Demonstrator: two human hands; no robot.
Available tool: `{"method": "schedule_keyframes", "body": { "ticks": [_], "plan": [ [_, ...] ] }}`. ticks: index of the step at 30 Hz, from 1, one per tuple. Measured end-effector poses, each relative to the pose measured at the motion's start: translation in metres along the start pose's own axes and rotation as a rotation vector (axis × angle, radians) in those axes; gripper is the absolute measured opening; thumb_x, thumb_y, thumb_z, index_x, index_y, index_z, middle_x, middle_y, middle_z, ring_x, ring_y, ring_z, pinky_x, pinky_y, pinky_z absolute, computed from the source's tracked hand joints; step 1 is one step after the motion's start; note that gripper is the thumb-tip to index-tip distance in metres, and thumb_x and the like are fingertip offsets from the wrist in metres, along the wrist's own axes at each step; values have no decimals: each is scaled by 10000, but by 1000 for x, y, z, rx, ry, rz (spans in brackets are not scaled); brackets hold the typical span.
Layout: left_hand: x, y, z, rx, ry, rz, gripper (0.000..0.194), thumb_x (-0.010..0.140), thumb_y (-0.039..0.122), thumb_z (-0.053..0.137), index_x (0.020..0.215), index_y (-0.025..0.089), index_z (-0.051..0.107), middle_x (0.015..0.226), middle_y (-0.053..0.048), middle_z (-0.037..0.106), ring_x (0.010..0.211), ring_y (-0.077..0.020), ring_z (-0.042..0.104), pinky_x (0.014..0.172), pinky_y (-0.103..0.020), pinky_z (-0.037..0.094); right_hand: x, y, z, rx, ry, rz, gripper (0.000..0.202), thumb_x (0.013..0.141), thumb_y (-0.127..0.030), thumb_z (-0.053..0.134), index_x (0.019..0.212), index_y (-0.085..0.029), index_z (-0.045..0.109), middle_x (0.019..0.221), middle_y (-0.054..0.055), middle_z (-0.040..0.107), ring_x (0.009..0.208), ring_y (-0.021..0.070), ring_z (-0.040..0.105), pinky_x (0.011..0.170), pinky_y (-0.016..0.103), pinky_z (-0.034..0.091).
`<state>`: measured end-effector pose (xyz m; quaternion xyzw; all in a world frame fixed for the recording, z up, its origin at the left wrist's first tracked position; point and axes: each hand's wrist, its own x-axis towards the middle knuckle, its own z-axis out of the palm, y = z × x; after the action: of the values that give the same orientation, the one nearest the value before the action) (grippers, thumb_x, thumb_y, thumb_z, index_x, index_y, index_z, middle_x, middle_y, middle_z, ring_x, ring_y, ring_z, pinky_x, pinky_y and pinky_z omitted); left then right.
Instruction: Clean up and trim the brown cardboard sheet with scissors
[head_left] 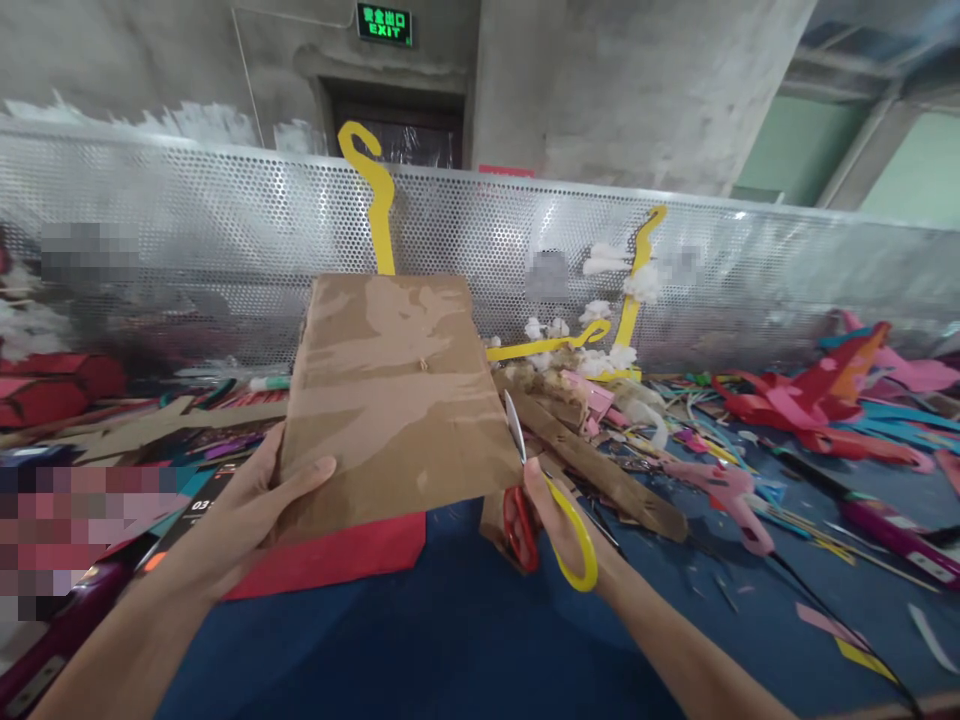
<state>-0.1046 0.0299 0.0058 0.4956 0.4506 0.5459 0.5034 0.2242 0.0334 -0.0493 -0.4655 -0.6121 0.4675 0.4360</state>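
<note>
A brown cardboard sheet (390, 410) is raised above the blue table, its face marked by paler streaks. My left hand (259, 500) grips its lower left corner, thumb on the near face, fingers hidden behind. In my right hand (559, 510) are scissors (574, 560) with one yellow and one red handle loop. One blade shows at the sheet's right edge; the other is out of sight, so whether they are cutting I cannot tell. Under the cardboard lies a red sheet (352, 555). A yellow hooked strip (381, 215) rises behind the cardboard's top edge.
A pink glue gun (724, 490) with a black cable lies right, near a purple tool (892, 530). Cardboard strips (600, 455), white fluff (641, 285) and red and pink pieces (817, 390) clutter the table's back. A perforated metal panel (480, 240) stands behind.
</note>
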Motion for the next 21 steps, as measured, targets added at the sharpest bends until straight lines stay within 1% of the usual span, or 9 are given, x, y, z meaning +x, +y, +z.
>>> {"method": "schedule_keyframes", "body": {
  "ticks": [3,5,8,11,14,17,21],
  "plan": [
    [-1,1,2,15,-2,-2,795,763,456,832,1469,447,467,1558,9,516,1362,-306,565,981,-388,601,-1,2,4,18,35,-2,817,914,-851,243,606,-194,619,434,21,556,362,158,541,404,275,432],
    [-1,1,4,20,-5,11,789,752,467,837,1458,433,485,1549,7,527,1367,-301,560,989,-377,595,-1,4,6,40,56,10,824,905,-861,240,590,-199,616,436,28,560,362,159,547,402,278,435],
    [-1,1,7,16,-3,-7,803,739,476,849,1455,417,491,1545,2,535,1360,-290,568,1003,-353,583,-1,3,9,73,66,41,828,895,-874,244,581,-203,614,438,34,562,359,167,555,385,286,432],
    [0,-1,7,-5,-7,-36,847,725,480,862,1472,422,468,1560,2,520,1374,-292,554,1005,-344,582,-3,-2,11,82,110,71,818,863,-903,280,555,-209,583,406,27,526,328,163,525,343,280,386],
    [1,-4,6,-26,-7,-36,868,713,478,870,1478,430,462,1564,-1,517,1378,-307,549,981,-347,602,-5,-6,13,86,153,100,817,827,-934,304,524,-214,543,371,13,475,293,150,488,312,263,341],
    [0,-7,6,-39,-6,-36,877,711,472,873,1483,432,459,1547,-8,540,1348,-315,579,953,-348,619,-5,-2,15,119,157,93,806,831,-928,322,508,-214,513,348,-6,426,263,133,454,289,245,316],
    [-3,-4,15,-70,49,-61,918,684,460,893,1489,428,453,1503,-6,590,1307,-301,618,918,-308,628,-2,6,17,157,174,102,774,852,-894,373,507,-211,488,336,-37,365,234,112,415,253,213,259]
  ]
}}
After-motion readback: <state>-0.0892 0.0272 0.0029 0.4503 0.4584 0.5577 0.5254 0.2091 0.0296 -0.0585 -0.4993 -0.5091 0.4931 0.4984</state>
